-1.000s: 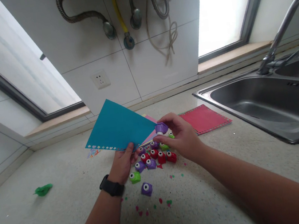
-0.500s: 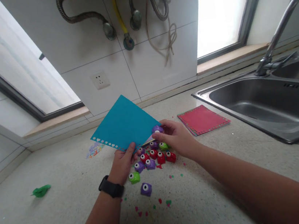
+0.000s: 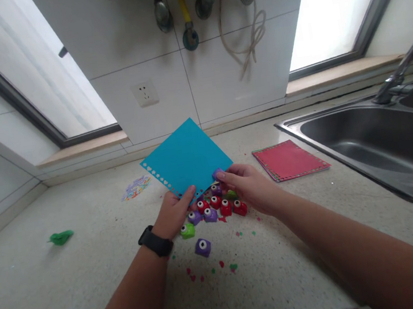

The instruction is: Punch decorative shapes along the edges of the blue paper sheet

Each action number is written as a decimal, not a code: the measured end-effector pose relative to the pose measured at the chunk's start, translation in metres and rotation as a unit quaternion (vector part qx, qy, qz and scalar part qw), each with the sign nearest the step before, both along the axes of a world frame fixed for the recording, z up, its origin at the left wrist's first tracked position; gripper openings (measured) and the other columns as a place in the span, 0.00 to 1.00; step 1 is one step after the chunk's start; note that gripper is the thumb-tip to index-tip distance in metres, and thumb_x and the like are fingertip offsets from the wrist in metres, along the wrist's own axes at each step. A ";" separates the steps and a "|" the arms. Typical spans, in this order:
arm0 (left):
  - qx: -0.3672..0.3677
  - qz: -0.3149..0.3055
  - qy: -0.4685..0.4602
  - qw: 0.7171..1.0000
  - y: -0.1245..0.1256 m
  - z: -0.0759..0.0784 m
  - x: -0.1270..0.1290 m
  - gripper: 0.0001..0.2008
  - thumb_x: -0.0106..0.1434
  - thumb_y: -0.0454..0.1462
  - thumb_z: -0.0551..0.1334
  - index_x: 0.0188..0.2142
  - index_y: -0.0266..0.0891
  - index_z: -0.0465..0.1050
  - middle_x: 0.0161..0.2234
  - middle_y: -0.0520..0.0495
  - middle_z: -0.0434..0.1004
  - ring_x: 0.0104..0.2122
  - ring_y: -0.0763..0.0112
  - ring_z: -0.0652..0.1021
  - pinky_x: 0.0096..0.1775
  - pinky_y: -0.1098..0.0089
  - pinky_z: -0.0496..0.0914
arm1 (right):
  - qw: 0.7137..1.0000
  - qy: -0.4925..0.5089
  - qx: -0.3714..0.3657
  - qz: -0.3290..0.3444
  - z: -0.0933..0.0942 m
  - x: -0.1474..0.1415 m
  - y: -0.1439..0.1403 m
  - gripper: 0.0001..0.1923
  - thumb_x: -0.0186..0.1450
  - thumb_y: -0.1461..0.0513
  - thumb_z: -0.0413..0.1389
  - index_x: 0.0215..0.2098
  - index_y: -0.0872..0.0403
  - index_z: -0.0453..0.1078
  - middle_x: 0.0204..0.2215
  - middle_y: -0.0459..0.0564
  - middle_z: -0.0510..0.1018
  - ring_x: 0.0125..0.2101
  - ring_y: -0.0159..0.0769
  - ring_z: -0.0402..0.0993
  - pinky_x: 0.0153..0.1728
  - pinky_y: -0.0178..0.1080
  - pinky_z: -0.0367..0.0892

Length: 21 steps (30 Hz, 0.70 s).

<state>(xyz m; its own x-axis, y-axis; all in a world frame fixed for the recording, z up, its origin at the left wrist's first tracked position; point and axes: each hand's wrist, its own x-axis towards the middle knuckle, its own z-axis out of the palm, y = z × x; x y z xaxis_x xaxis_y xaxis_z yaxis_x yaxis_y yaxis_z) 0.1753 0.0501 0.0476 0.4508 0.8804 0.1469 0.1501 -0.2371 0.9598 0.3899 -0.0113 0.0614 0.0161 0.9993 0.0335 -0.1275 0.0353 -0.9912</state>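
Left hand (image 3: pixel 175 213): thumb and fingers pinching teal paper sheet (image 3: pixel 185 160) at lower corner, held above countertop (image 3: pixel 76 293).
Right hand (image 3: pixel 247 188): fingertips closed on purple punch (image 3: pixel 217 175), set against sheet's right corner.
Step judged: seating punch on edge. Next: slot squarely over margin, then firm squeeze.

head-worn view, looking down, countertop (image 3: pixel 76 293) close
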 end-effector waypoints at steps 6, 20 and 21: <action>-0.003 -0.016 0.005 1.000 -0.003 0.003 0.002 0.20 0.66 0.50 0.61 0.28 0.36 0.67 0.22 0.54 0.68 0.21 0.77 0.67 0.25 0.75 0.64 | 1.000 -0.008 -0.010 0.000 -0.002 -0.005 -0.001 0.21 0.59 0.46 0.65 0.37 0.56 0.74 0.31 0.54 0.78 0.30 0.37 0.73 0.32 0.40 0.69; 0.016 -0.042 -0.024 0.999 -0.012 0.001 0.006 0.16 0.67 0.49 0.60 0.35 0.38 0.74 0.27 0.50 0.74 0.23 0.74 0.69 0.26 0.73 0.66 | 0.996 0.076 -0.040 0.035 0.002 -0.021 -0.005 0.20 0.58 0.50 0.67 0.32 0.56 0.68 0.25 0.46 0.72 0.23 0.30 0.69 0.23 0.34 0.62; 0.022 -0.048 -0.024 0.998 -0.012 0.001 0.006 0.16 0.67 0.48 0.60 0.34 0.38 0.73 0.26 0.50 0.73 0.23 0.74 0.69 0.26 0.73 0.66 | 0.995 0.079 -0.045 0.037 0.002 -0.022 -0.005 0.20 0.58 0.50 0.67 0.32 0.56 0.68 0.25 0.46 0.72 0.24 0.30 0.69 0.23 0.35 0.63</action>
<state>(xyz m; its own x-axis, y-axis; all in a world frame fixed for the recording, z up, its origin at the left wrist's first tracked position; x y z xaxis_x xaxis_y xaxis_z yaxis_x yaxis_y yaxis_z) 0.1811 0.0380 0.0488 0.5234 0.8264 0.2076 0.0782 -0.2892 0.9541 0.3684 -0.0166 0.0629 -0.0588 0.9968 -0.0538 -0.2800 -0.0682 -0.9576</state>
